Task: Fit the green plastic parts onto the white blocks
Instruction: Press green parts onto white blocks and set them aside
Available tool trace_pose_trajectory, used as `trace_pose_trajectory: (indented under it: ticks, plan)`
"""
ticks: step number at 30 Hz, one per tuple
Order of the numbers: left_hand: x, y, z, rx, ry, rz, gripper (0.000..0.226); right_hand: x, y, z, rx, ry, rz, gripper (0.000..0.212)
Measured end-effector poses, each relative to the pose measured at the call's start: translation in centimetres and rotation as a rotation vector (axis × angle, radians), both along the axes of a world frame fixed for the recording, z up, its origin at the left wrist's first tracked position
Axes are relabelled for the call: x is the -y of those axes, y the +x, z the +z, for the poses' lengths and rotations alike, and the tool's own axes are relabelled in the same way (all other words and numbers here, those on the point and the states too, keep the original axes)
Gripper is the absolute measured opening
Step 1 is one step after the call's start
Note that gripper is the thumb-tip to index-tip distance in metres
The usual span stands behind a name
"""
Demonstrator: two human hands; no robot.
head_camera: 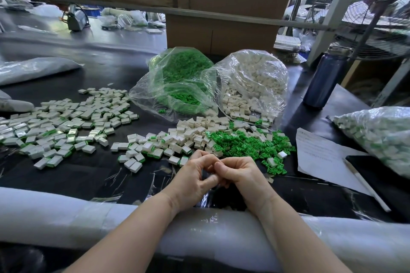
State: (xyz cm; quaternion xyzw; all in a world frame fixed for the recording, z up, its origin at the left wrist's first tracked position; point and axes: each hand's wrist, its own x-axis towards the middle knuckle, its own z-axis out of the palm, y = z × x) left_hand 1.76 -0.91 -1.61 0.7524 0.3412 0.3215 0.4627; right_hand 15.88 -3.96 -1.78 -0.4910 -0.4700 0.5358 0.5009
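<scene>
White blocks (pixel 55 122) already fitted lie at ten o'clock, green parts (pixel 244 144) and two bags remain (plenty), while left hand (pixel 190 182) and right hand (pixel 239 177) curl together, contents hidden.

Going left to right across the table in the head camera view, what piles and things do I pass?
Pile of finished blocks → loose white blocks → loose green parts → sheet of paper → bag of finished blocks.

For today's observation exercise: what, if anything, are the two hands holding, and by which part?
It cannot be told. The left hand and right hand are curled together, fingertips meeting, and whatever sits between them is hidden.
</scene>
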Motion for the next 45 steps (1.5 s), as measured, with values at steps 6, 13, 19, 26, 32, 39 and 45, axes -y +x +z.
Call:
trace_pose_trajectory:
  ticks: [6,13,19,26,32,39,45]
  plan:
    - [0.0,-0.1,0.1,-0.015,0.034,0.009,0.025,0.1,0.1,0.0,-0.031,0.008,-0.001,0.013]
    - [-0.3,-0.2,0.0,0.068,-0.032,0.092,0.007,0.2,-0.5,0.3,0.003,0.088,-0.053,0.031]
    - [-0.5,-0.1,0.0,0.043,-0.035,0.165,0.01,0.2,-0.1,0.3,0.097,0.152,-0.196,0.01]
    - [-0.3,-0.1,0.2,-0.012,-0.005,0.145,0.003,0.2,-0.2,0.3,0.299,0.188,-0.226,0.014]
    - [-0.3,-0.3,-0.1,-0.01,0.005,0.156,0.005,0.2,-0.2,0.4,0.324,0.188,-0.255,0.012]
    - [-0.7,-0.5,-0.6,0.015,0.052,0.432,0.02,0.1,0.3,0.2,0.319,0.137,-0.46,0.014]
    - [-1.0,-0.6,-0.8,-0.126,0.192,0.604,0.027,-0.4,1.1,-0.3,0.459,0.113,-0.714,0.017]
